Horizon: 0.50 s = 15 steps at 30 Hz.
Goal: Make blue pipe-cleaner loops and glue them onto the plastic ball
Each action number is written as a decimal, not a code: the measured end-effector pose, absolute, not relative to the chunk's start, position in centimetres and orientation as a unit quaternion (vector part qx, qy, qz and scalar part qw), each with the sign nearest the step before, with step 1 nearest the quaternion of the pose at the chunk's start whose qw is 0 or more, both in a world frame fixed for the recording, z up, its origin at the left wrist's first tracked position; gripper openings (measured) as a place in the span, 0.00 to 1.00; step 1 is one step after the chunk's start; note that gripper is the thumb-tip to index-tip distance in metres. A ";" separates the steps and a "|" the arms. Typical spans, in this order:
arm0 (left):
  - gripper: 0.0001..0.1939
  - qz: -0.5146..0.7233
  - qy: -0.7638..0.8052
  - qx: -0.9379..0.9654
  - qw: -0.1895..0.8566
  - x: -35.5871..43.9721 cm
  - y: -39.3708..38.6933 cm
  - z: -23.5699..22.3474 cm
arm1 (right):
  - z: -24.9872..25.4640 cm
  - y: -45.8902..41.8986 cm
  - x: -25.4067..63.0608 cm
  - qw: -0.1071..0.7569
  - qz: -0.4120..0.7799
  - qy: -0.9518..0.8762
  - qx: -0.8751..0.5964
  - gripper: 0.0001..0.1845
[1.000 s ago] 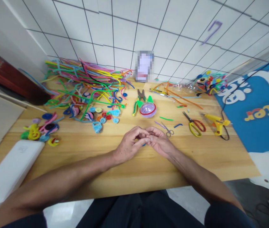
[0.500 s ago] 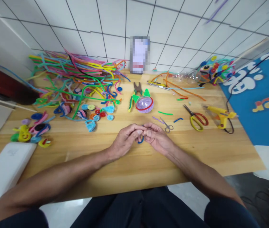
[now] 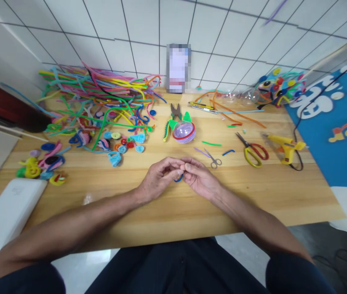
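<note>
Blue pipe cleaner (image 3: 178, 178): curved, held between the two hands near the front middle of the table (image 3: 124, 220). From my camera, left hand (image 3: 158, 179) pinches thumb against fingers at the blue piece; right hand (image 3: 198, 177) likewise has thumb and forefinger closed, fingertips meeting the left's. Which fingertips carry the piece: cannot tell, partly hidden. Just beyond the hands: small scissors (image 3: 214, 160), a purple strip touching or near them, a short blue piece (image 3: 228, 152) to the right. Farther: clear bowl (image 3: 184, 131) with red rim and green ears, pliers (image 3: 176, 112) behind. Right side: large scissors (image 3: 252, 153), yellow glue gun (image 3: 286, 149). Left: heaped pipe cleaners (image 3: 100, 87), white power bank (image 3: 11, 212).
</note>
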<state>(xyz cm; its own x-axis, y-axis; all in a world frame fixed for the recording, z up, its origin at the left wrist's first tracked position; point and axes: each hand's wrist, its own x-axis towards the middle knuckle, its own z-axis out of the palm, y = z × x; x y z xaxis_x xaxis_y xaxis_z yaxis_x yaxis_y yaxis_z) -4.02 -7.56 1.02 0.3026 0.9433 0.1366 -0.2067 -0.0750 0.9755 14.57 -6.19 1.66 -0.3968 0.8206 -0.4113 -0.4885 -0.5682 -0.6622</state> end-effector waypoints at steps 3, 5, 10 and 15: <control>0.15 0.479 0.337 0.538 0.606 -4.2 -7.5 1.1 | 2.0 -6.2 14.5 0.397 0.807 -0.239 -0.366 0.18; 0.16 0.482 0.342 0.525 0.613 -4.3 -7.4 1.2 | 2.0 -6.3 14.4 0.393 0.808 -0.253 -0.360 0.17; 0.19 0.479 0.346 0.514 0.622 -4.2 -7.5 1.3 | 1.5 -6.4 14.4 0.398 0.787 -0.295 -0.367 0.17; 0.16 0.454 0.374 0.584 0.559 -4.4 -7.5 1.8 | 3.9 -6.5 15.5 0.414 0.638 -0.475 -0.444 0.14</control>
<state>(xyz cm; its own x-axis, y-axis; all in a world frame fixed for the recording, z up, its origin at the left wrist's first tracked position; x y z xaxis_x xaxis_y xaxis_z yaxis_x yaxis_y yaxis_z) -4.42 -7.55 1.83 0.3086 0.9446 0.1120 -0.0703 -0.0948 0.9930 15.46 -6.45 3.90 -0.2638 0.9488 -0.1738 -0.1061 -0.2077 -0.9724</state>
